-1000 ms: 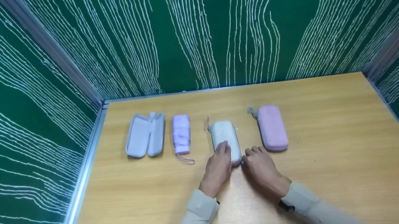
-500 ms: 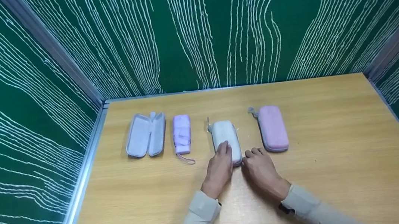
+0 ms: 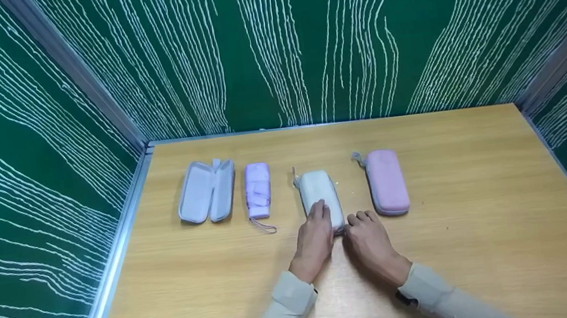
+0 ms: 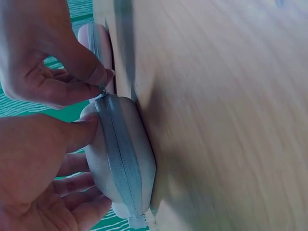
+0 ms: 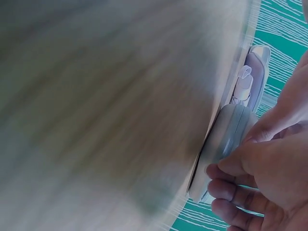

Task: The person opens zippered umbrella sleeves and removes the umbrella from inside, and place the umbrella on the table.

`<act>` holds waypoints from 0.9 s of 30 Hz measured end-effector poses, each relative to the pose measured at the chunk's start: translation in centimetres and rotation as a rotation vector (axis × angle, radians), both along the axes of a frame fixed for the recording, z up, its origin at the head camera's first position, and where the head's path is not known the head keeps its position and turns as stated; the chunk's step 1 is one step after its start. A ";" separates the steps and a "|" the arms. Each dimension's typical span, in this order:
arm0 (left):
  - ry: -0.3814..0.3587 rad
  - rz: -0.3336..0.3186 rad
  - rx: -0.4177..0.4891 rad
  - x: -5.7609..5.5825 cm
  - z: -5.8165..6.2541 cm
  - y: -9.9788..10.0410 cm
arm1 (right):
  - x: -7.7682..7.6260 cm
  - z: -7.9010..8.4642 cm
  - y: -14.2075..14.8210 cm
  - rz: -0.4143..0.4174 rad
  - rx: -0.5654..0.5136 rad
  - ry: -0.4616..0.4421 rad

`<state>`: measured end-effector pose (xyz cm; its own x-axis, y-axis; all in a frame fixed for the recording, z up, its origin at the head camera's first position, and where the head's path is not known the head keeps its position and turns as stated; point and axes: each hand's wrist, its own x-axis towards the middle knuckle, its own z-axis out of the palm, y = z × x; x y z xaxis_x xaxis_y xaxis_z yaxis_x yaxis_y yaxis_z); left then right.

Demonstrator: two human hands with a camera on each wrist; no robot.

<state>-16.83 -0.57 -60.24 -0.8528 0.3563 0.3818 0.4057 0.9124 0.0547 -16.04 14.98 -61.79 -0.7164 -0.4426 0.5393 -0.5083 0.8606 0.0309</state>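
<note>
A pale grey-white zip case (image 3: 317,190) lies on the table, its lid down. My left hand (image 3: 312,243) holds it by the near part, fingers over the top and thumb against the side in the left wrist view. At the near right corner my right hand (image 3: 371,240) pinches the small zipper pull (image 4: 102,90) between thumb and finger. The zip seam (image 4: 120,154) runs along the case's side, its teeth joined in the left wrist view. A pink zip case (image 3: 388,181) lies just beyond my right hand.
Left of the grey-white case lies a folded purple umbrella (image 3: 258,188) with a wrist loop. Farther left, a lavender-grey case (image 3: 196,198) lies unfolded. Green walls with white lines stand behind the wooden table (image 3: 485,242) and at both sides.
Both hands stay almost in place at the grey-white case. My left forearm has shifted slightly to the right. The other things have not moved.
</note>
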 end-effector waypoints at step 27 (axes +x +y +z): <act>0.002 0.077 0.004 -0.2 -0.2 1.8 | 0.7 0.3 -0.4 -0.047 0.035 -0.100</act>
<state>-17.05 1.22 -60.49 -0.8767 0.2885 0.3849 0.3347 0.9406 0.0575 -15.31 14.58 -61.51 -0.7864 -0.4244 0.4489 -0.4693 0.8830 0.0127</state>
